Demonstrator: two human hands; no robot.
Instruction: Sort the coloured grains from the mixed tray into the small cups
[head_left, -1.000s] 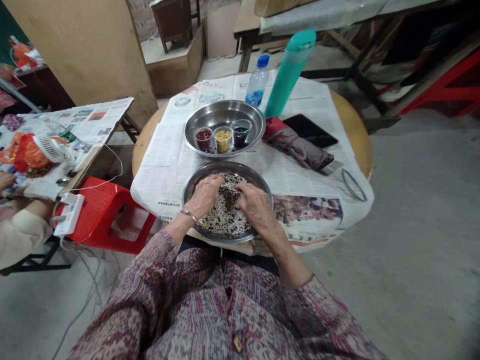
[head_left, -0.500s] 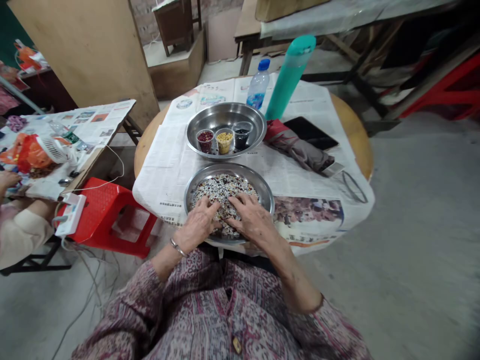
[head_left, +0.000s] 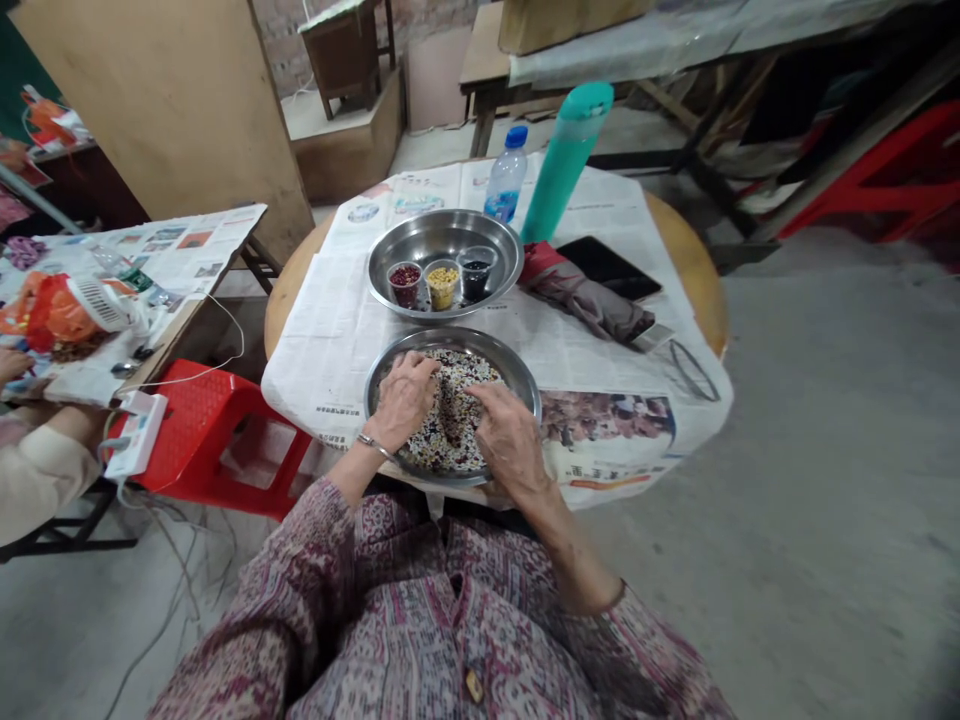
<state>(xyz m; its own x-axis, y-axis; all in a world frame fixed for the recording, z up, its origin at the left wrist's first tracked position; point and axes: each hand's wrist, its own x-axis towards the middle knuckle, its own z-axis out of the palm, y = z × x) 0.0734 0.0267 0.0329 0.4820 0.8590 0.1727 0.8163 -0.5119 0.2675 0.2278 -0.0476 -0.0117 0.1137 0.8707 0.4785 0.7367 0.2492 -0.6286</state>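
A shallow steel basin [head_left: 529,385] holds a mix of white, yellow, dark red and black grains and beans [head_left: 457,445]. My left hand [head_left: 405,400], with a bracelet at the wrist, rests over the left side of the mix, its bent fingers apart. On the right side is my right hand [head_left: 510,435], index finger reaching to the grains and the other fingers curled under; what they hold, if anything, is hidden. Behind, a second steel basin [head_left: 382,235] contains a cup of red beans [head_left: 405,287], a cup of yellow grains [head_left: 442,287] and a cup of black beans [head_left: 475,275].
Newspaper covers the round table [head_left: 322,330]. Beyond the basins stand a water bottle [head_left: 506,175] and a teal bottle [head_left: 566,165]. A folded umbrella [head_left: 592,300] and a dark tablet [head_left: 611,265] lie right. At left are a red stool [head_left: 187,430], a power strip [head_left: 139,435] and another person's arm [head_left: 52,450].
My hands have drawn apart slightly, the left toward the rim and the right curling its fingers. A darker furrow shows in the mix between them. The whole view has shifted slightly.
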